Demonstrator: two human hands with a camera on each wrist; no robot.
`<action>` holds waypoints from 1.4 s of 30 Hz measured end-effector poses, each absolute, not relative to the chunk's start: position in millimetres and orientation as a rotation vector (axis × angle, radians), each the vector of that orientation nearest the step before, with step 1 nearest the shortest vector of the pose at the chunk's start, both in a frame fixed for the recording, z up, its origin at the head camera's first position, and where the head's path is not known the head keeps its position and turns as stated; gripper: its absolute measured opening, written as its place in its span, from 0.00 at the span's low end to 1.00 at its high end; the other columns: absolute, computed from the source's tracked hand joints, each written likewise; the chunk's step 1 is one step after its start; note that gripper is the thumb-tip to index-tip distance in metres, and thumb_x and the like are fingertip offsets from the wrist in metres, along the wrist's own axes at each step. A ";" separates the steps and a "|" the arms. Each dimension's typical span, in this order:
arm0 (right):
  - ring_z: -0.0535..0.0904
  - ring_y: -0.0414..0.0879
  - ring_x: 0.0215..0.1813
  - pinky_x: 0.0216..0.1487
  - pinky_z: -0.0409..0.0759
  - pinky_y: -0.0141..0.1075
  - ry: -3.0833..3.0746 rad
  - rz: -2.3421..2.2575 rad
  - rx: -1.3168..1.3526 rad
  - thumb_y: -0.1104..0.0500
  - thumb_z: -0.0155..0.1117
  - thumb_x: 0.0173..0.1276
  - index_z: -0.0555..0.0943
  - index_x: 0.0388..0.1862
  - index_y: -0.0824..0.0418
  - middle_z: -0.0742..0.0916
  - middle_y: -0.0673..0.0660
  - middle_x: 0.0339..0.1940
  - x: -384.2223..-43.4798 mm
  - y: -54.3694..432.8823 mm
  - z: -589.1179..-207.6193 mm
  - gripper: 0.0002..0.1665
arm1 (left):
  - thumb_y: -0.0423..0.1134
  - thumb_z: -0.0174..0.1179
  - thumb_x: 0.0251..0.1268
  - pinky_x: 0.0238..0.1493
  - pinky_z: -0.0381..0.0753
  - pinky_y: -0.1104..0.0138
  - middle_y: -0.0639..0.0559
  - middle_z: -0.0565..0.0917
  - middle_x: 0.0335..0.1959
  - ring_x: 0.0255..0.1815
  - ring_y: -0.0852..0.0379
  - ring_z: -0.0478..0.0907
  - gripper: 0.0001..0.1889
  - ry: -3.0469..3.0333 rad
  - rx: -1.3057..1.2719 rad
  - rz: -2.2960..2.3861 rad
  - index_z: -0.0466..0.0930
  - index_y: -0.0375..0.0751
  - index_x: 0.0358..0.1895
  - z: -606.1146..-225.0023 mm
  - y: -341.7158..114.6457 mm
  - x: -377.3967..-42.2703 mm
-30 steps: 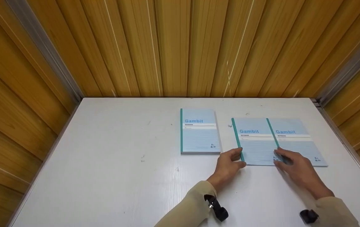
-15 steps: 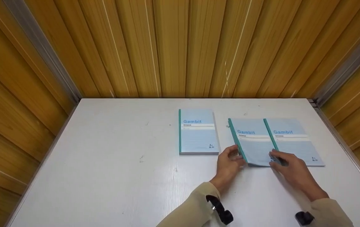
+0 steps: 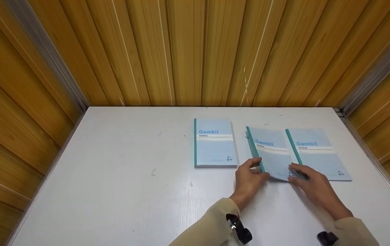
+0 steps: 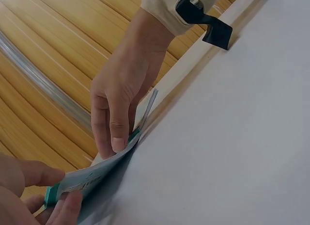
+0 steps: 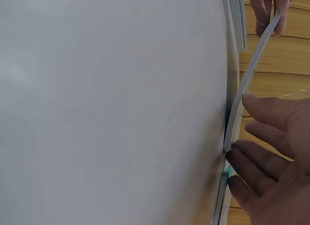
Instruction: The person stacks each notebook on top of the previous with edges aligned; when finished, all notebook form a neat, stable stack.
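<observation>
A thin light-blue notebook [image 3: 272, 159] with a green spine and "Gambit" on its cover tilts up at its left side, spine edge off the white table. My left hand [image 3: 248, 182] pinches the lower part of that spine between thumb and fingers. The left wrist view shows the notebook [image 4: 89, 179] bending in a curve. My right hand [image 3: 312, 186] rests its thumb and fingers along the opposite edge, which stays low; in the right wrist view its fingers [image 5: 259, 162] are loosely extended against the cover. Just right of it lies a matching notebook [image 3: 321, 162], partly covered by my right hand.
Left of the lifted notebook sits a thicker pile of the same notebooks [image 3: 214, 150], its layered edges [image 5: 237, 21] visible in the right wrist view. Wood-patterned panels [image 3: 188, 51] wall in the back and sides of the white table [image 3: 113, 177].
The notebook between my hands has gone from flat to raised and bent at its spine side, and has shifted slightly left, parting from the right notebook. My right hand has moved a little left.
</observation>
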State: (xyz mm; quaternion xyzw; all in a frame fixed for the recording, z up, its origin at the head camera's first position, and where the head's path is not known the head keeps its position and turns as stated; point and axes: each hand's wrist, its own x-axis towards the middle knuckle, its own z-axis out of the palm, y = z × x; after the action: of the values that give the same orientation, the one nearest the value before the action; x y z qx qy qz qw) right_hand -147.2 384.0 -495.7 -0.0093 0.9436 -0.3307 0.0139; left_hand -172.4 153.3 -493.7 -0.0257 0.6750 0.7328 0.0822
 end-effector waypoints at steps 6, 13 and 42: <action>0.82 0.62 0.62 0.53 0.79 0.24 3.021 -1.118 0.004 0.58 0.69 0.78 0.80 0.70 0.67 0.85 0.68 0.62 -148.5 385.7 -497.2 0.26 | 0.22 0.74 0.58 0.46 0.88 0.67 0.55 0.86 0.44 0.42 0.60 0.85 0.23 1.942 -0.154 2.244 0.87 0.40 0.57 -491.0 145.2 -178.0; 0.80 0.40 0.59 0.54 0.82 0.26 2.662 -1.476 0.221 0.43 0.60 0.83 0.70 0.79 0.67 0.79 0.71 0.70 -152.2 388.5 -495.4 0.39 | 0.22 0.73 0.57 0.51 0.86 0.67 0.53 0.87 0.46 0.48 0.59 0.85 0.22 1.809 -0.159 2.323 0.87 0.38 0.57 -488.1 134.0 -185.1; 0.80 0.30 0.55 0.55 0.77 0.19 2.825 -1.602 0.000 0.48 0.68 0.80 0.78 0.73 0.64 0.85 0.59 0.65 -164.1 351.9 -475.2 0.31 | 0.27 0.73 0.65 0.52 0.87 0.68 0.55 0.90 0.46 0.48 0.60 0.87 0.17 2.048 -0.039 2.279 0.90 0.41 0.55 -492.4 81.3 -195.4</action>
State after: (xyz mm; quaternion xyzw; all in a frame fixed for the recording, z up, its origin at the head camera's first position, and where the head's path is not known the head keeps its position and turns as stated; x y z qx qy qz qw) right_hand -164.1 351.9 -475.2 -0.0001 0.8686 -0.4927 -0.0531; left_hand -195.4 81.3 -492.4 -0.0128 0.6679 0.7432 0.0388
